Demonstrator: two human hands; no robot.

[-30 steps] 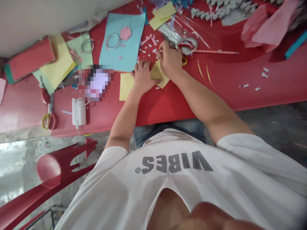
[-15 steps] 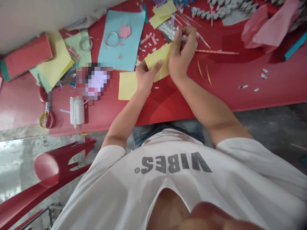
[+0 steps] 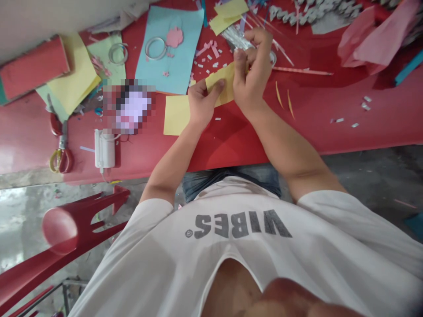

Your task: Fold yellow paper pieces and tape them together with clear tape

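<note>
My left hand (image 3: 203, 101) pinches a yellow paper strip (image 3: 228, 81) between thumb and fingers, holding it just over the red table. My right hand (image 3: 254, 72) is at the strip's right end, its fingers curled around that end and the thumb raised. Its index finger is bent and stands apart from the thumb tip; the lower fingers are partly hidden. Beneath my left wrist lies a flat yellow paper piece (image 3: 176, 115). Behind my right hand, a white ring, perhaps a tape roll (image 3: 272, 58), shows in part.
At the left lie scissors (image 3: 61, 145), a white power bank-like box (image 3: 105, 149) and a blurred-out phone-like item (image 3: 132, 110). A blue sheet (image 3: 153, 75) carries a tape roll (image 3: 156, 48) and a pink paper flower (image 3: 175, 37). A striped pink stick (image 3: 302, 70) lies right, near pink paper (image 3: 366, 39).
My right index finger has lifted away from the thumb, and the thumb has moved down slightly. The strip's right part is now more covered by my right hand. The view has shifted a little.
</note>
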